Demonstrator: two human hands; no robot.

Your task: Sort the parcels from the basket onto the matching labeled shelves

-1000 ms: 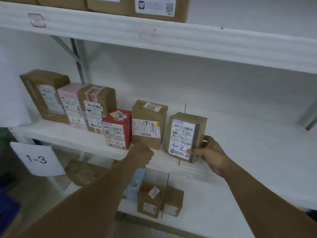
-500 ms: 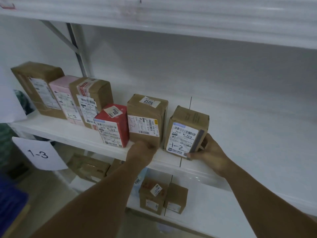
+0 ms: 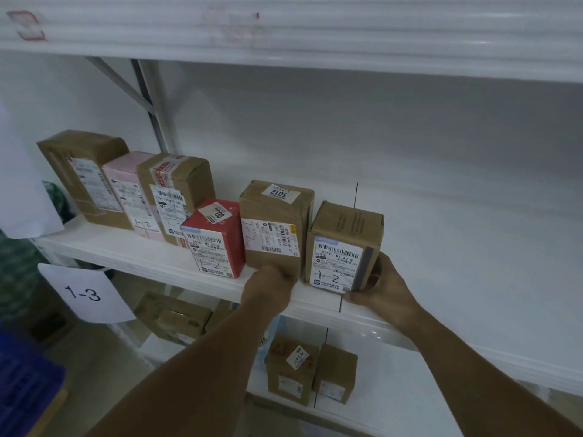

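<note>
Holds with the right hand [image 3: 383, 288] a small brown parcel [image 3: 344, 244], a little right of the frame centre: fingers curled round its right side, thumb along its lower front corner. Parcel upright on the middle shelf [image 3: 473, 247], close to the front edge, white label turned forward with "1-2" written by hand.

Presses with the left hand [image 3: 271, 285], curled into a fist, against the lower front of a tall brown parcel [image 3: 274, 225] just left of the held one. Nothing seen inside the fist. On top of the tall parcel a sticker reading "3012". Between these two parcels only a narrow gap.

Just beside the tall parcel on its left, a red parcel [image 3: 214, 238]. Further toward the left edge of the frame, in one close row on the same shelf: a taped brown parcel [image 3: 176, 190], a pink parcel [image 3: 129, 190] and a big brown parcel [image 3: 82, 171].

Below the shelf edge, at the left of the frame, a white sign [image 3: 88, 293] with "1-3".

On the lower shelf [image 3: 394, 389], at bottom centre, two little brown boxes [image 3: 291, 370] side by side. More brown parcels behind the left forearm, partly hidden.

In the lower left corner a blue basket [image 3: 25, 383], only partly in view. Across the top of the frame the white upper shelf [image 3: 284, 26].
</note>
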